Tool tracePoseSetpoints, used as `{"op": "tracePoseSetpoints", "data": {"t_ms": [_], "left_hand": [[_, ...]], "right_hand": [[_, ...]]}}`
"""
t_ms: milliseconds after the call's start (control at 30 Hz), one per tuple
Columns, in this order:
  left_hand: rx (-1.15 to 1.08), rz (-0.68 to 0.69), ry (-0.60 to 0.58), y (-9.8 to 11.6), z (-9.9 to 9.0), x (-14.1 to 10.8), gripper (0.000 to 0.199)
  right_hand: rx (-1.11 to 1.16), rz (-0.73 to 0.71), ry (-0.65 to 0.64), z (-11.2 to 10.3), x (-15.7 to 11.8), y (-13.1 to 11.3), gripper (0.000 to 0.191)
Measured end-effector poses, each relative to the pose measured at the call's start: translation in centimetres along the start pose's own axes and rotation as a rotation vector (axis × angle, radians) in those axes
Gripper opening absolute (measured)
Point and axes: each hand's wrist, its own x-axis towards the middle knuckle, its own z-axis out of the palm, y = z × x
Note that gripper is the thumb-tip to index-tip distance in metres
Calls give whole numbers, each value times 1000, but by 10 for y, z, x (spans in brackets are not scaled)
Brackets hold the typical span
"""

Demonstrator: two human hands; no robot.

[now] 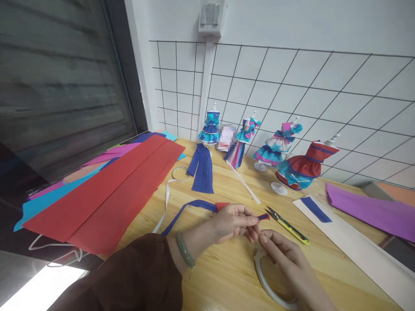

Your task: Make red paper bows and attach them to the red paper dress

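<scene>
My left hand (pixel 231 223) is closed, pinching a red-and-blue crepe paper strip (pixel 264 217) whose end sticks out past the fingertips. A red piece (pixel 222 206) and a long blue strip (pixel 185 207) come out behind that hand; whether they join the pinched strip is hidden. My right hand (pixel 285 252) is closed too, its thumb and finger meeting the left fingertips; what they hold is too small to make out. Partly under the right hand lies a roll of white tape (pixel 264 276). Yellow thread snips (pixel 292 229) rest just beyond my hands.
Long red crepe paper sheets (pixel 110 190) cover the table's left, over other colours. Several small dressed mannequins, including a red-and-blue one (pixel 304 162), stand along the wall. Blue pieces (pixel 202 172), a white strip (pixel 243 183), a cream sheet (pixel 356 242) and purple paper (pixel 369 211) lie around.
</scene>
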Motion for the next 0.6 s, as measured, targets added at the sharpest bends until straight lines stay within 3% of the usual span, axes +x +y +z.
{"op": "tracePoseSetpoints", "data": {"t_ms": [367, 600], "left_hand": [[0, 47, 93, 1, 1, 0, 26], [7, 144, 244, 10, -1, -1, 21]], "right_hand": [[49, 85, 36, -1, 2, 5, 29], [37, 55, 105, 0, 2, 11, 28]]}}
